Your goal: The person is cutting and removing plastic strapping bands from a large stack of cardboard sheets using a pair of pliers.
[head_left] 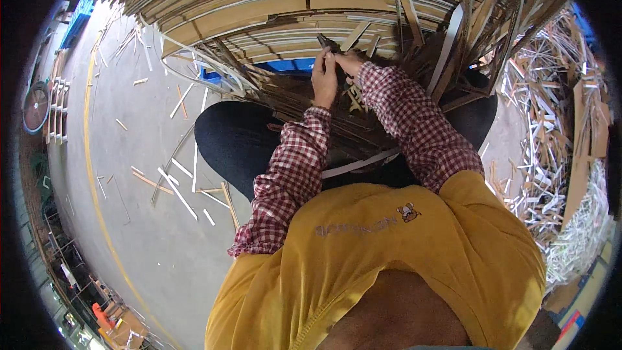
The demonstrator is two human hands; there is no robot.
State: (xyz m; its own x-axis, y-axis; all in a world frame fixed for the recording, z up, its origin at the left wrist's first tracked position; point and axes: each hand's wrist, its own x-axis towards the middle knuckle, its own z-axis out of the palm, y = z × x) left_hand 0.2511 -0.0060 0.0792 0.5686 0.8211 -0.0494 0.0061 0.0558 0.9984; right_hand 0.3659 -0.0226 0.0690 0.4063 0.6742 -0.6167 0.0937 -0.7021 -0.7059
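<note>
My two hands meet in front of a tall stack of cardboard sheets, close to its lower edge. Fingers of my left hand are closed and point up toward the stack. Right beside it, my right hand is bent inward, its fingers closed and touching the left ones. A small dark object sticks out past the fingertips; its kind is too small to tell, as is which hand grips it. Brown cardboard strips lie across my lap under the forearms.
Long loose strips stand out from the stack at right. A big heap of cardboard and paper scraps fills the far right. Offcuts are scattered on the grey floor at left, near a yellow line. Something blue shows under the stack.
</note>
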